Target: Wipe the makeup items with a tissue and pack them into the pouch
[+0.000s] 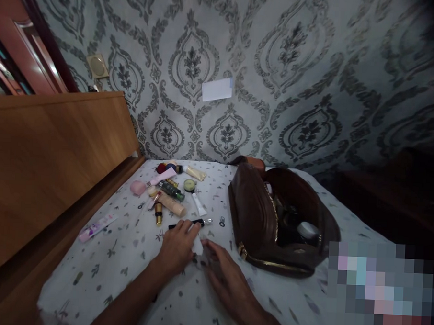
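Note:
My left hand [179, 244] is closed over a small white tube [198, 244], whose pale end sticks out beside the fingers. Just beyond its knuckles lies a slim black stick with a clear and silver end [206, 222]; whether the fingers touch it I cannot tell. My right hand [228, 275] is a little to the right, fingers stretched out and apart, close to the white tube and holding nothing visible. Farther back lie a beige tube [172, 206], a gold and black bottle [158, 213], a dark green bottle [171, 190] and another white tube [199, 205].
An unzipped brown bag [253, 207] stands on the patterned sheet [125, 283] at right, with a white-lidded jar [307, 231] inside. A purple-white tube [97, 227] lies at left. Pink, gold and cream cosmetics cluster behind. A wooden panel [59, 151] borders the left; a papered wall closes the back.

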Available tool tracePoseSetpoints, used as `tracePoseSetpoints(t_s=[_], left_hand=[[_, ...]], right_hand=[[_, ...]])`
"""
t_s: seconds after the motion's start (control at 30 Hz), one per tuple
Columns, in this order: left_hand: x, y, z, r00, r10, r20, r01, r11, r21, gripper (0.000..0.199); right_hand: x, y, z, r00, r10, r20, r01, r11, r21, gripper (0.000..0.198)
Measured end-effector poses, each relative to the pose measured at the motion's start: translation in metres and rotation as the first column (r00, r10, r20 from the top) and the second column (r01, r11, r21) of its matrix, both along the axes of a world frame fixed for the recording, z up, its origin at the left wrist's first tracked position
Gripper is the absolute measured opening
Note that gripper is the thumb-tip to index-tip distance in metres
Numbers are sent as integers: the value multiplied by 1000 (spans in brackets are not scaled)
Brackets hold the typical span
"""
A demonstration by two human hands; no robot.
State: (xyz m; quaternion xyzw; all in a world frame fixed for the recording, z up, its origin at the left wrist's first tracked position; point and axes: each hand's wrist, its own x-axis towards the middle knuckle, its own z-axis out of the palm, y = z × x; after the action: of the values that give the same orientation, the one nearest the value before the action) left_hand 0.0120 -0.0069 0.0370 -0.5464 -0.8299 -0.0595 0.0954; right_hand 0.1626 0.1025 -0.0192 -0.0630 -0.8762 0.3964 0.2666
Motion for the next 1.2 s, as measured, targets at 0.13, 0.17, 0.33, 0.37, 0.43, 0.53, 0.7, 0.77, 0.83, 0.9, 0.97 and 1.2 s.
tracePoseSetpoints(t_s=[0.13, 0.17, 0.33, 0.37, 0.43, 0.53, 0.7, 0.77, 0.83, 0.9, 0.97, 1.2], left_hand=[[3, -2, 10, 997, 21, 68, -19, 999, -37, 50], [3, -3, 13, 996, 27, 83, -23, 999, -47, 51], [3, -4, 15, 993, 25, 120, -24, 1000, -9, 35], [3, -4, 14, 992, 18, 123, -20, 1000, 12, 33], [2, -4, 13, 992, 8, 128, -15, 999, 49, 33], [2, -4, 11, 991, 0, 135, -11, 997, 82, 34], [0, -5, 9, 988, -12, 152, -6, 994, 113, 32], [-2, -5, 8, 986, -14, 165, -6, 993, 119, 31], [-3, -5, 7, 984, -18, 175, -4, 992, 123, 31], [-4, -4, 6, 984, -24, 178, 1, 992, 125, 31], [-5, -4, 6, 983, -34, 180, 12, 992, 124, 30], [-8, -3, 8, 976, -40, 212, 25, 997, 74, 34]], right_hand=[[-1, -2, 5, 1000, -11, 6, 11, 1000, -16, 46], [-1, -2, 6, 1000, -13, 4, 13, 1000, -20, 45], [-5, -2, 8, 999, -28, 46, 32, 996, -84, 45], [-7, -2, 8, 997, -41, 69, 49, 992, -114, 46], [-15, -2, 10, 992, -72, 100, 89, 980, -177, 48], [-30, -3, 13, 989, -117, 85, 134, 962, -238, 47], [-42, -5, 8, 991, -135, 4, 132, 966, -221, 43], [-41, -6, 4, 991, -131, -13, 127, 975, -185, 43], [-40, -7, 1, 992, -124, -14, 120, 982, -148, 43], [-39, -8, 1, 994, -109, -13, 107, 987, -118, 39], [-40, -9, 4, 995, -95, -25, 93, 992, -88, 32], [-40, -8, 9, 996, -53, -70, 51, 998, -33, 25]])
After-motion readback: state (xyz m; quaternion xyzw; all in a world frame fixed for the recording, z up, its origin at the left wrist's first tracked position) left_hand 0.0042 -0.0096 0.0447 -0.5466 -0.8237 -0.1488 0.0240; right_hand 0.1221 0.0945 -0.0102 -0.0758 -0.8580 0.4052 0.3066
